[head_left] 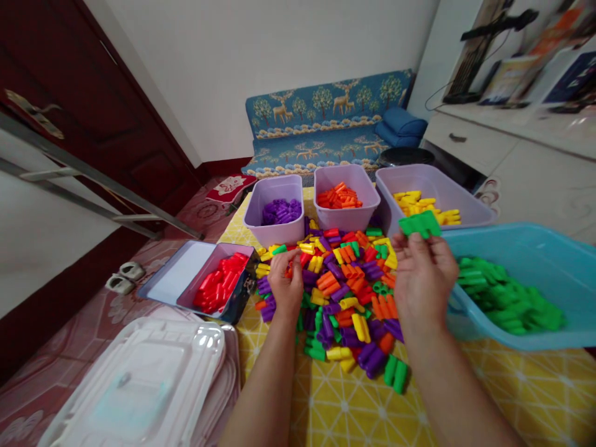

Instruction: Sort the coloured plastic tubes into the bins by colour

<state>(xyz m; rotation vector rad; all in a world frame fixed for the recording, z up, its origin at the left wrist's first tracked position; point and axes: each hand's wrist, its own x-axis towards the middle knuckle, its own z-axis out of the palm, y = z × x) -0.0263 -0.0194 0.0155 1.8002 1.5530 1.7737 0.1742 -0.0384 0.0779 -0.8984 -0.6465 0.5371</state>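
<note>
White lids (pixel 133 385): stacked at my near left.
Open tin (pixel 244 290): its lid folded out to the left, red pieces (pixel 221 282) inside.
Left lilac bin (pixel 274 234): just behind the mixed pile (pixel 349 271), purple pieces (pixel 282 212) in it.
My left hand (pixel 285 282): low at the pile's left part, fingers curled toward the thumb; I can't tell whether they grip anything.
Mixed pile: between my arms on the yellow-patterned surface (pixel 344 410), five colours jumbled.
Middle lilac bin (pixel 347 218): orange pieces (pixel 339 196).
My right hand (pixel 421 273): raised at the pile's right, clamped on a green piece (pixel 420 224).
Green piece: up at my fingertips, partly covering my view of the right lilac bin (pixel 447 183).
Right lilac bin: yellow pieces (pixel 419 202).
Blue tub (pixel 572 267): far right, heaped green pieces (pixel 507 298).
</note>
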